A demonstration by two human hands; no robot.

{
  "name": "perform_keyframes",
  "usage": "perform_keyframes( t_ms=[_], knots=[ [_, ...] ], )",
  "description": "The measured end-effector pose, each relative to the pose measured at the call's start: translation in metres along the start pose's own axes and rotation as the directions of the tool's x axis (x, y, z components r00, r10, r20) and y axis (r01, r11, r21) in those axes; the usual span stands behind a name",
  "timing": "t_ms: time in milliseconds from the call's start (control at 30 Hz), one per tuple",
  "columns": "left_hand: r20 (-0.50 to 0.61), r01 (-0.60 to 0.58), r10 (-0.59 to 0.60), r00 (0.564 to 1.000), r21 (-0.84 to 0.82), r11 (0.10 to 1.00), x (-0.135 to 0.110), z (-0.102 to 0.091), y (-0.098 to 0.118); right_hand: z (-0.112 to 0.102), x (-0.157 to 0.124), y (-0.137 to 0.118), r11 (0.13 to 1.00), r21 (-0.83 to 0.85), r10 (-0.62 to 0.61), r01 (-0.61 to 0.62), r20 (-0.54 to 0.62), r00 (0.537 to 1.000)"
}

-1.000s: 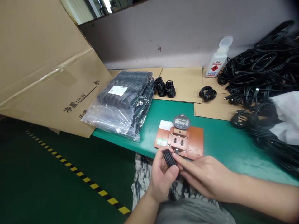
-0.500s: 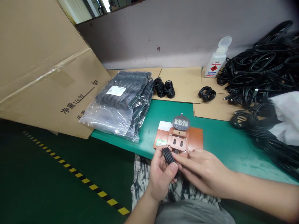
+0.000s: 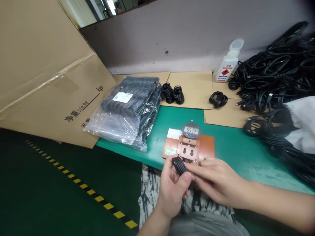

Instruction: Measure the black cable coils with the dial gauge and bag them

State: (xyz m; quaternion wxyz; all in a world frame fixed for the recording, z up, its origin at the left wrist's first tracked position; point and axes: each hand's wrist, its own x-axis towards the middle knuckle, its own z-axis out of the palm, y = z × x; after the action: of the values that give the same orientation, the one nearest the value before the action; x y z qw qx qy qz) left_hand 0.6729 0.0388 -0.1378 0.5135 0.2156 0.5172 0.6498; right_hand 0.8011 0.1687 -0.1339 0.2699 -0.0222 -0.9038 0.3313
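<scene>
Reads 6.573 on gauge point(image 3: 191, 131), one o'clock from coil point(image 3: 179, 166) (up from 6.199), suggesting deeper pressing. Pinching coil with left hand point(image 3: 172, 192); cannot tell grip of right hand point(image 3: 218, 178).

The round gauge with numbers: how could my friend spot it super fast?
Find the green table, then the reddish-brown plate on it. At the plate's far edge sits the round grey gauge; its digit screen sets it apart from everything beside it.

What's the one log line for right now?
left hand: holding coiled black cable | right hand: beside cable, at near edge of orange fixture | digital gauge: showing digits
</scene>
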Motion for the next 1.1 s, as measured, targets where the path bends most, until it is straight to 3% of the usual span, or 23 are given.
perform_keyframes(
  t_ms=[1100],
  knots=[
    [-0.024,0.034,-0.034,0.999,0.021,0.999,0.0003,0.0031,0.0057,0.0001,0.002,0.0005,0.999,0.044,0.003,-0.003,-0.006,1.0]
  ],
)
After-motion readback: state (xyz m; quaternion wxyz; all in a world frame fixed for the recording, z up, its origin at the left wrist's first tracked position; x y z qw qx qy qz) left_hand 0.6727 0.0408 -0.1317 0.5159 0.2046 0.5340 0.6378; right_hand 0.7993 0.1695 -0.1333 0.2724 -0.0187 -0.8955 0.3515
